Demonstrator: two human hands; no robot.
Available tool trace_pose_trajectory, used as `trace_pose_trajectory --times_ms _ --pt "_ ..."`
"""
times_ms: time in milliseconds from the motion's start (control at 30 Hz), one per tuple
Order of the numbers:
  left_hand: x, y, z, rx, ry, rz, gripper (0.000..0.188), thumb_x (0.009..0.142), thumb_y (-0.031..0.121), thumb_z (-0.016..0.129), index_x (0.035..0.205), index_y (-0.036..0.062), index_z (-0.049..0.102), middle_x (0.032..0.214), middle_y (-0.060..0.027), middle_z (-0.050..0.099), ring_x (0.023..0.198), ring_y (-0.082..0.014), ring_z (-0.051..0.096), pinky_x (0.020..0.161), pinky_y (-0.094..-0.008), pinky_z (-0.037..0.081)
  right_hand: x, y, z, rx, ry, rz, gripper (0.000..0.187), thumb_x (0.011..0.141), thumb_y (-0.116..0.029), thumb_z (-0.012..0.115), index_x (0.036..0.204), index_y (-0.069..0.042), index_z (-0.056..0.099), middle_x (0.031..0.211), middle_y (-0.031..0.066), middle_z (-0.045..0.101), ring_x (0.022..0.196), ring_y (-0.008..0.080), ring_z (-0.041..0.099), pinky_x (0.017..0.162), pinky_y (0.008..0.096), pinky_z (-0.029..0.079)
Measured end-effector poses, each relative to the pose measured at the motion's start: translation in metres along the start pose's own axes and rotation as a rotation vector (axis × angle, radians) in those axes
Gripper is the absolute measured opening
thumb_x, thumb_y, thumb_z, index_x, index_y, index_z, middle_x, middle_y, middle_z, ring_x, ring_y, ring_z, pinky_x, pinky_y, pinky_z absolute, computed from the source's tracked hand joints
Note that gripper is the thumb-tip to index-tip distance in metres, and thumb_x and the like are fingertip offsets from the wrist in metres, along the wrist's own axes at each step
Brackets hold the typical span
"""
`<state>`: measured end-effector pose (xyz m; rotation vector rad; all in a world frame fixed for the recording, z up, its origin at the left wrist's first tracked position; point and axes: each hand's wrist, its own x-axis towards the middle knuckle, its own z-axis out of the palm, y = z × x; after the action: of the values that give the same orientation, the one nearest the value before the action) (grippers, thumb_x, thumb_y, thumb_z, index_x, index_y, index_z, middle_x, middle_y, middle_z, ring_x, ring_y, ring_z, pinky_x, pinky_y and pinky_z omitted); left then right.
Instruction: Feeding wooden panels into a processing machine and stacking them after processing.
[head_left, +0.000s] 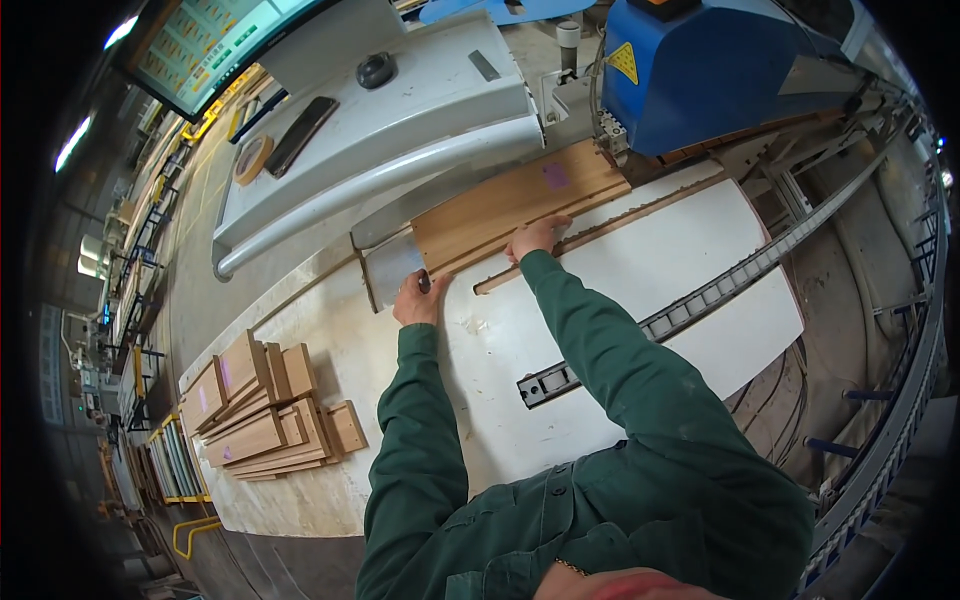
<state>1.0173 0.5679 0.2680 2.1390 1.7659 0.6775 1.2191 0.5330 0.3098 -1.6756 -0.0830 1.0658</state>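
Observation:
A long wood-grain board (510,209) with a small purple label lies slanted on the white table, below the blue machine. My left hand (415,300) is closed beside the board's left end, with a small dark piece (424,281) showing between thumb and fingers; its kind is unclear. My right hand (537,238) has its fingers curled at the near edge of the board, right of its middle. A narrow brown wooden strip (600,234) runs along the tabletop on the near side of that hand.
Stacked wooden pieces (270,410) lie at the table's left. Under my right forearm runs a dark slotted rail (690,308). A blue machine (700,75) stands far right. The grey console (420,110) beyond carries a mouse (376,70), a phone (303,135) and a tape roll (253,160).

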Motion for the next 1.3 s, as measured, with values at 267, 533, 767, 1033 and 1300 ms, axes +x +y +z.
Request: trace_pose_trajectory --times_ms 267,533,767,1033,1300 --pt "0.000 0.004 0.000 -0.020 -0.010 0.012 0.050 0.065 0.048 0.064 0.093 0.0065 0.058 0.082 -0.0084 0.059 0.073 -0.0237 0.056 0.066 -0.0322 0.043 0.012 0.006 0.002 -0.062 0.065 -0.021 0.083 0.079 0.000 0.040 0.122 -0.011 -0.031 0.065 0.0185 0.051 0.043 0.0216 0.051 0.038 0.0296 0.043" --pt "-0.001 0.004 0.001 0.002 0.009 0.009 0.048 0.065 0.046 0.064 0.091 0.0064 0.058 0.079 -0.0071 0.058 0.072 -0.0228 0.055 0.065 -0.0312 0.043 0.017 0.010 0.002 0.057 0.045 -0.006 0.082 0.080 0.000 0.039 0.123 -0.011 -0.030 0.058 0.0158 0.049 0.039 0.0198 0.047 0.035 0.0285 0.040" --pt "-0.001 0.008 0.001 0.017 0.018 0.000 0.046 0.065 0.046 0.064 0.091 0.0079 0.058 0.080 -0.0067 0.059 0.073 -0.0228 0.055 0.066 -0.0315 0.043 0.038 0.028 0.004 -0.032 0.130 -0.137 0.082 0.080 -0.001 0.039 0.122 -0.010 -0.030 0.061 0.0162 0.051 0.040 0.0196 0.049 0.035 0.0279 0.042" --pt "0.000 0.002 0.002 0.041 0.017 0.004 0.046 0.065 0.046 0.064 0.091 0.0080 0.059 0.081 -0.0071 0.059 0.074 -0.0232 0.056 0.066 -0.0319 0.043 0.062 0.052 0.015 -0.197 0.175 -0.312 0.082 0.080 -0.003 0.040 0.121 -0.007 -0.031 0.065 0.0168 0.054 0.042 0.0193 0.051 0.037 0.0271 0.044" --pt "0.001 0.010 0.005 0.041 0.014 0.016 0.047 0.064 0.045 0.065 0.092 0.0080 0.059 0.081 -0.0075 0.059 0.073 -0.0228 0.056 0.066 -0.0323 0.044 0.084 0.062 0.014 -0.343 0.223 -0.463 0.082 0.080 -0.005 0.041 0.120 -0.005 -0.031 0.068 0.0173 0.057 0.044 0.0191 0.054 0.038 0.0265 0.046"
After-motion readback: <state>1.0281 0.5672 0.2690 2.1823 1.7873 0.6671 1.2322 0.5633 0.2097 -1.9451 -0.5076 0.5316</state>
